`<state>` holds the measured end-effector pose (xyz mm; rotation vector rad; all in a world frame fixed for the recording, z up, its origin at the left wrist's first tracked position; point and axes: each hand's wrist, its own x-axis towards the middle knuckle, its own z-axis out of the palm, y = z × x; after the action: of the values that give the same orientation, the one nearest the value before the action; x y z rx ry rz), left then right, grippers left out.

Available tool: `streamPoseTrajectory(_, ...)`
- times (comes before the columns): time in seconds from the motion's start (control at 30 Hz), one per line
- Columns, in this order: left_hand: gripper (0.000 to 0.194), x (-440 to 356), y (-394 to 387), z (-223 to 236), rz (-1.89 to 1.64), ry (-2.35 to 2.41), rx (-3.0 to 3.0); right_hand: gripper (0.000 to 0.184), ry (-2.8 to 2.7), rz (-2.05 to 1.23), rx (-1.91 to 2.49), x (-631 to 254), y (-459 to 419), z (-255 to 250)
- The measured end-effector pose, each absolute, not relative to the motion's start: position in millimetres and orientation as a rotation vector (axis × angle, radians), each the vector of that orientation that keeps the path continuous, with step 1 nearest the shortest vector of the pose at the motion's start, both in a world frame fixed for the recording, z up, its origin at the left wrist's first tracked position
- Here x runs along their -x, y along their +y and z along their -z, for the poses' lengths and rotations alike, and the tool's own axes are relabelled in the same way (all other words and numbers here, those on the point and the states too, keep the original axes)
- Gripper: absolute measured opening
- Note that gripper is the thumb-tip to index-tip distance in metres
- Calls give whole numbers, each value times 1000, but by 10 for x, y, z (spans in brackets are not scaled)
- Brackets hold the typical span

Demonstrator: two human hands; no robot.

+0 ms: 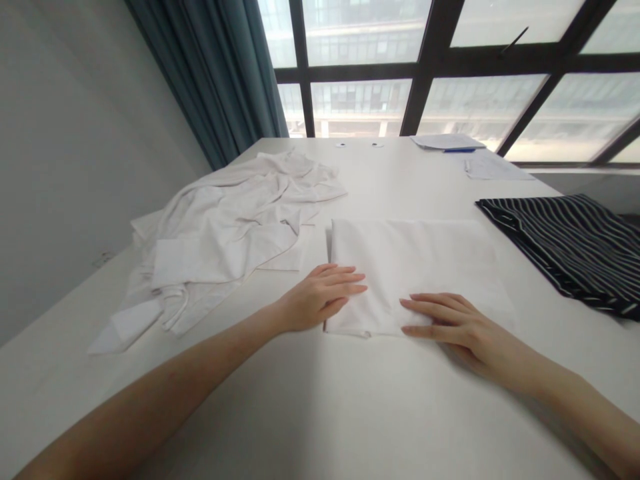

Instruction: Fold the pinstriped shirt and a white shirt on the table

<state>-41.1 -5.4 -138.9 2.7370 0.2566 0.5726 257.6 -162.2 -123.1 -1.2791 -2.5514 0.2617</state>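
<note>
A folded white cloth [415,267] lies flat on the white table [320,413] in front of me. My left hand [320,297] rests flat on the cloth's near left corner, fingers stretched out and pointing right. My right hand [450,320] lies flat on the cloth's near edge, fingers extended and pointing left. Neither hand holds anything.
A heap of crumpled white garments [225,233] lies to the left. A dark striped fabric [575,247] lies at the right edge. Papers [447,141] and a blue pen [459,151] sit at the far side by the window. A teal curtain [215,73] hangs at the back left.
</note>
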Motion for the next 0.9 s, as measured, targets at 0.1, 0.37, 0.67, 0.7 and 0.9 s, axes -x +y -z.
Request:
streamPoseTrajectory(0.1,37,412,-33,1411,-566,310,-2777,55,-2525,-303,1284,-2580,-1620,1230)
streamPoseTrajectory(0.37,33,444,8,1372,-554,282,-2795,46,-2469,-369,1282,-2603,-1613,1252)
streamPoseTrajectory(0.67,53,468,75,1433,-675,367,-2701,24,-2360,-375,1331,-2570,-1623,1273)
streamPoseTrajectory(0.7,56,469,77,1432,-681,371,-2693,20,-2343,-383,1332,-2560,-1620,1261)
streamPoseTrajectory(0.9,63,480,36,1363,-564,297,-2705,15,-2285,-422,1340,-2530,-1611,1218)
